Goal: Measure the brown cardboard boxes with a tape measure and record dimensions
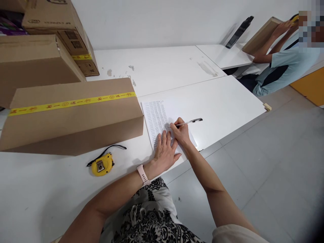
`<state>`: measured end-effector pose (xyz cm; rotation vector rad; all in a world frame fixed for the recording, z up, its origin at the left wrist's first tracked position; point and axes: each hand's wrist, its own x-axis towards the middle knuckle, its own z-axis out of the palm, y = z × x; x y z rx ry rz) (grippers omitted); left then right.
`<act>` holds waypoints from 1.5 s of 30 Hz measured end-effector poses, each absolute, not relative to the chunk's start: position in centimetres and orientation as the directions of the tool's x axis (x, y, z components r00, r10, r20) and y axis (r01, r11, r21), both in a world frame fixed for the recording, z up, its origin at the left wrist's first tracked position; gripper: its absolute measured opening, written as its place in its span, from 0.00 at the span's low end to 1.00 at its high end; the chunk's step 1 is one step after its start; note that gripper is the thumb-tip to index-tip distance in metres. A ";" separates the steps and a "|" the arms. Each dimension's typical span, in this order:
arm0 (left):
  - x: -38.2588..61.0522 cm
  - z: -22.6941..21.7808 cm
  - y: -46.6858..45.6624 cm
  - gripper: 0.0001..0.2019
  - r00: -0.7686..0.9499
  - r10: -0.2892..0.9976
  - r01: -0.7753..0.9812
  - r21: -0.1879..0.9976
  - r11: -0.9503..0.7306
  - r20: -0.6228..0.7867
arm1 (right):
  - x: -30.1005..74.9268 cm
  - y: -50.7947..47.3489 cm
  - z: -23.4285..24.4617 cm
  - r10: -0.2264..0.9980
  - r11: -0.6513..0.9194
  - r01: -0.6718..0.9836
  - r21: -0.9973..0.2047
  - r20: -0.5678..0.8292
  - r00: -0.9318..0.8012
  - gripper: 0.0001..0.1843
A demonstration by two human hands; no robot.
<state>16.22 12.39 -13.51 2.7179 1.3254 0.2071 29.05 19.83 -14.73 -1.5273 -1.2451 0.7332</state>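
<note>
A printed sheet of paper (157,114) with columns of small text lies on the white table, close to its front edge. My left hand (165,152) rests flat on the lower part of the sheet, fingers spread. Pinched in my right hand (181,131) is a pen (194,120), clear-barrelled with a black end, its back end pointing right. The writing tip is hidden by my fingers, which are over the sheet. To the left of the paper stands a cardboard box (76,125) sealed with yellow printed tape. A yellow tape measure (102,164) with a black strap lies in front of the box.
More cardboard boxes (30,67) are stacked at the back left against the wall. The white table (215,101) extends right, with worn patches near the back. A black bottle (239,32) stands far right, where another person (283,64) handles a cardboard piece (262,35).
</note>
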 end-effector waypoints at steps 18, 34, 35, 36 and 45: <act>16.3 -13.6 12.4 0.34 0.607 0.791 0.777 0.151 -0.611 0.076 | 29.0 19.9 -14.6 0.943 0.015 0.353 -0.935 0.130 0.305 0.12; 16.3 -13.6 12.4 0.34 0.601 0.797 0.778 0.186 -0.600 0.061 | 29.1 19.8 -14.4 0.943 -0.002 0.370 -0.929 0.121 0.310 0.12; 16.3 -13.6 12.4 0.34 0.601 0.797 0.777 0.187 -0.601 0.059 | 29.1 19.8 -14.3 0.943 -0.002 0.370 -0.929 0.122 0.311 0.12; 16.3 -13.6 12.4 0.34 0.601 0.797 0.778 0.186 -0.600 0.057 | 29.1 19.8 -14.3 0.942 -0.002 0.370 -0.929 0.122 0.312 0.12; 16.2 -13.8 12.4 0.34 0.605 0.793 0.776 0.167 -0.608 0.078 | 28.9 19.7 -14.1 0.936 -0.010 0.371 -0.928 0.121 0.329 0.12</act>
